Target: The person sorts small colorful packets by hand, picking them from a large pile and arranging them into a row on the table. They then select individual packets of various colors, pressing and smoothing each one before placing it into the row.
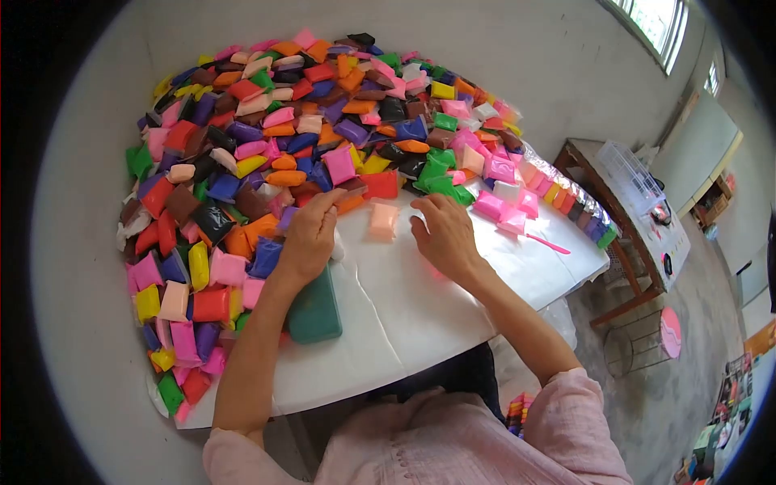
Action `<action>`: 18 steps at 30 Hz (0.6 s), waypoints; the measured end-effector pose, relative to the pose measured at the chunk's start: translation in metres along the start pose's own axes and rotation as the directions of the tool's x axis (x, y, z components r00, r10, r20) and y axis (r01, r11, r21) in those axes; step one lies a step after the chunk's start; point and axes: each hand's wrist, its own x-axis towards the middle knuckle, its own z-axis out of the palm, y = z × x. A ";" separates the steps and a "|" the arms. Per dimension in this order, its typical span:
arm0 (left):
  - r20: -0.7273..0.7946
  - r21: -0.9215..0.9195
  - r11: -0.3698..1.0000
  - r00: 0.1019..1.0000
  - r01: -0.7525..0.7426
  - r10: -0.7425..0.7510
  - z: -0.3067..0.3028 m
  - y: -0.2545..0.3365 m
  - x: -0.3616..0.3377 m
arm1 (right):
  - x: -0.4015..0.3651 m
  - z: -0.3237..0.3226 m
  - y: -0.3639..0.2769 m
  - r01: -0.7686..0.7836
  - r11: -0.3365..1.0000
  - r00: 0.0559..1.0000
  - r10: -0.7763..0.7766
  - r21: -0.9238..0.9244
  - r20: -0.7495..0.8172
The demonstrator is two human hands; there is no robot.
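Note:
A peach-coloured packet (383, 221) in clear wrap lies on the white tabletop between my two hands. My left hand (309, 236) is at the near edge of the pile of packets (323, 121), fingers closed together; whatever they may hold is hidden. A white object (337, 247) shows partly beneath that hand, and a dark green case (317, 311) lies just below its wrist. To the right of the peach packet, my right hand (449, 241) has its thumb and curved fingers apart, with nothing between them. Beyond it is a green packet (440, 174).
Pink packets (505, 212) and a pink plastic tool (550, 244) lie right of my right hand. A wrapped row of coloured packets (570, 198) lines the table's right edge. A wooden desk (626, 210) and a round stool (670, 332) stand farther right.

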 end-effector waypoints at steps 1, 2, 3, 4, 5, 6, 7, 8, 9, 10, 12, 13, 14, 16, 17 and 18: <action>-0.004 -0.005 1.000 1.000 -0.007 0.007 0.001 0.000 0.000 | 0.008 0.001 -0.002 -0.012 1.000 0.999 0.013 -0.013 0.034; -0.006 -0.011 1.000 1.000 -0.009 0.009 0.002 0.000 -0.001 | 0.015 0.003 -0.004 -0.026 0.999 0.997 0.027 -0.025 0.070; -0.015 -0.014 1.000 1.000 -0.003 0.003 0.002 -0.002 -0.002 | 0.022 0.009 -0.003 -0.041 0.999 0.987 0.040 -0.001 0.158; -0.026 -0.016 1.000 1.000 -0.001 0.000 0.004 -0.005 -0.001 | 0.030 0.016 -0.001 -0.056 0.998 0.969 0.049 0.021 0.241; -0.038 -0.019 1.000 0.999 0.000 -0.001 0.004 -0.006 -0.001 | 0.035 0.021 0.000 -0.071 0.997 0.945 0.055 0.039 0.322; -0.042 -0.022 1.000 0.999 -0.004 0.003 0.003 -0.006 -0.001 | 0.037 0.018 -0.004 -0.114 0.992 0.944 0.088 0.063 0.319; -0.047 -0.026 1.000 0.999 -0.006 0.005 0.002 -0.006 -0.001 | 0.038 0.015 -0.008 -0.155 0.984 0.940 0.120 0.086 0.318; -0.056 -0.032 0.999 0.998 -0.007 0.005 0.001 -0.006 -0.001 | 0.040 0.013 -0.012 -0.193 0.975 0.935 0.149 0.107 0.321; -0.053 -0.044 0.999 0.999 0.004 -0.006 0.001 -0.007 -0.001 | 0.040 0.014 -0.013 -0.202 0.970 0.939 0.152 0.135 0.307; -0.050 -0.056 0.998 0.999 0.015 -0.018 0.001 -0.008 -0.001 | 0.039 0.016 -0.015 -0.210 0.964 0.943 0.155 0.163 0.295; -0.043 -0.060 0.998 0.999 0.028 -0.031 0.001 -0.008 -0.001 | 0.033 0.020 -0.022 -0.231 0.945 0.948 0.165 0.232 0.272; -0.040 -0.053 0.998 0.999 0.027 -0.029 0.001 -0.007 -0.001 | 0.030 0.024 -0.028 -0.242 0.932 0.951 0.172 0.269 0.258; -0.035 -0.047 0.999 0.999 0.024 -0.026 0.002 -0.008 -0.001 | 0.028 0.028 -0.034 -0.254 0.918 0.952 0.183 0.305 0.245; -0.038 -0.044 0.999 0.999 0.005 -0.007 0.004 -0.011 -0.001 | 0.024 0.033 -0.049 -0.243 0.910 0.961 0.181 0.336 0.207; -0.038 -0.040 0.999 0.999 -0.006 0.005 0.005 -0.013 -0.001 | 0.023 0.035 -0.056 -0.237 0.905 0.966 0.180 0.352 0.187; -0.041 -0.035 0.999 0.999 -0.012 0.010 0.005 -0.014 -0.001 | 0.021 0.037 -0.060 -0.217 0.912 0.970 0.161 0.349 0.183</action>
